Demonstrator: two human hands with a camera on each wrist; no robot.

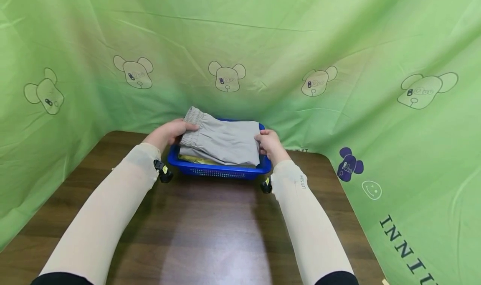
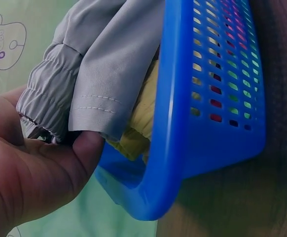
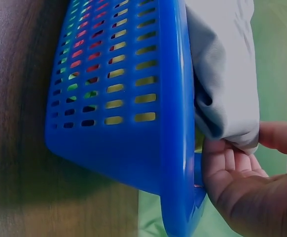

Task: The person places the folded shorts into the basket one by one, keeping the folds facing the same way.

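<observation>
Folded grey shorts with a gathered elastic waistband lie over the top of a blue plastic basket. My left hand pinches them at the waistband end, thumb on top and fingers beneath. At the opposite end my right hand grips the folded edge between thumb and fingers, close beside the basket rim. Below the shorts, a yellow cloth shows inside the basket. Red and green colours appear through the holes in its side in both wrist views.
The basket stands on a brown wooden table, near its back edge. Behind and along both sides hangs a green curtain printed with cartoon bear heads. Small black cameras sit at both wrists, over pale sleeves.
</observation>
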